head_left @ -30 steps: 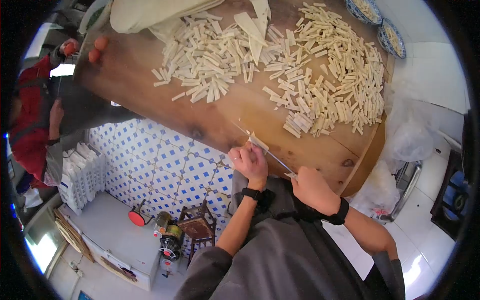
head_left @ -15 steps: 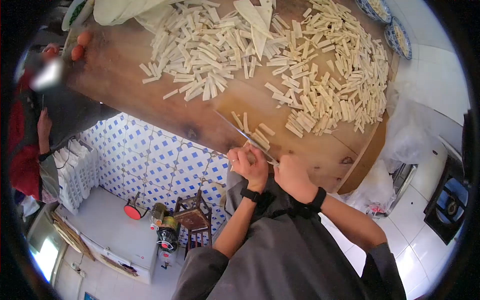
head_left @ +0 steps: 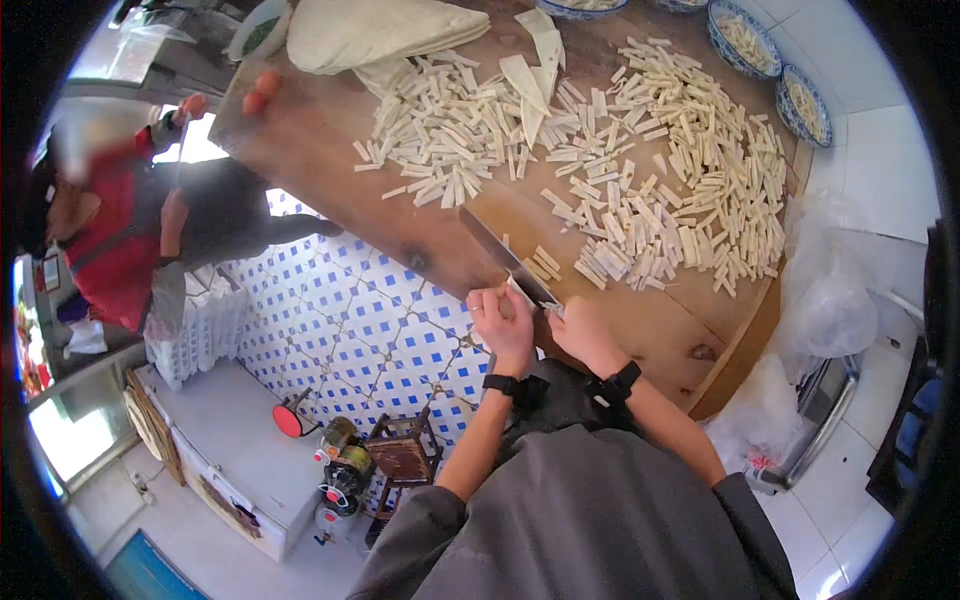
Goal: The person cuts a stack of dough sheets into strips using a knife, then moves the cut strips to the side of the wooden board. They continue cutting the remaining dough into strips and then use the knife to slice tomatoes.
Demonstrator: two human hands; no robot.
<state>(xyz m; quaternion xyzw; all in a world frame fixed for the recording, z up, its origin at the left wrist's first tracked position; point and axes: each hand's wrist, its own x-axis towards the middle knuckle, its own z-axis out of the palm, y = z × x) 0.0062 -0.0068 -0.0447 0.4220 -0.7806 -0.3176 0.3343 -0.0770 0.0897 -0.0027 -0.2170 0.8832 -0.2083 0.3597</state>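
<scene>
My right hand (head_left: 585, 335) is closed around the handle end of a knife at the near edge of the wooden table. The knife's broad blade (head_left: 500, 250) slants away to the upper left. My left hand (head_left: 503, 328) has its fingers curled beside the blade, pinching a pale piece of dough (head_left: 517, 286) that is mostly hidden. A few cut dough strips (head_left: 543, 264) lie just beyond the blade. Farther back, one heap of dough strips (head_left: 445, 130) spreads at the left and another heap (head_left: 700, 160) at the right.
Folded dough sheets (head_left: 385, 35) and two eggs (head_left: 262, 90) are on the far left of the table (head_left: 320, 150). Blue-patterned bowls (head_left: 745, 40) line the far right. At the left stands a person in a red vest (head_left: 105, 220). Plastic bags (head_left: 830, 290) hang at the right.
The view has swung, bringing more of the person at the left into sight. The knife blade has tilted and now shows its broad side. Both hands stay close together at the table edge.
</scene>
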